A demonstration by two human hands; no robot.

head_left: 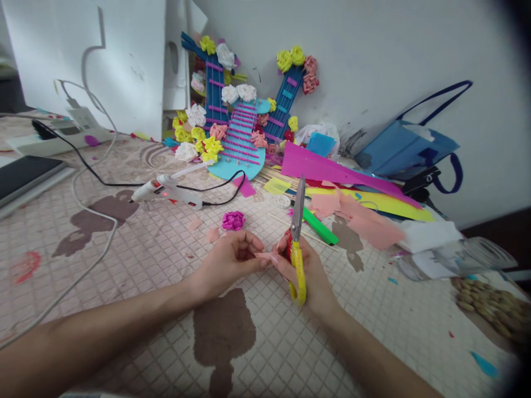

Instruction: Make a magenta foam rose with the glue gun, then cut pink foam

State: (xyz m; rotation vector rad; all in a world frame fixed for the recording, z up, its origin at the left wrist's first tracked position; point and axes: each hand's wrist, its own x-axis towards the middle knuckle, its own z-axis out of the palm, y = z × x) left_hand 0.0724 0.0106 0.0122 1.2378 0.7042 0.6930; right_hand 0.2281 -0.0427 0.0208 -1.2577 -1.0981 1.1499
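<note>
Between the fingertips of both hands is a small piece of pink paper (262,255). My left hand (230,257) pinches its left end, thumb against fingers. My right hand (309,273) pinches the other end and also carries a pair of scissors (297,243) with yellow handles, blades pointing up and away. Part of the scissor handles is hidden by the right fingers. Just beyond the hands lies a magenta paper flower (233,220). Small cut pink paper pieces (212,235) rest left of it.
A white glue gun (166,190) with a black cable lies at left. Craft pieces with paper flowers (238,141) lean at the wall. Coloured paper sheets (365,213), a green cutter (320,225) and a blue bag (409,149) are at right. Peanuts (489,301) sit at far right.
</note>
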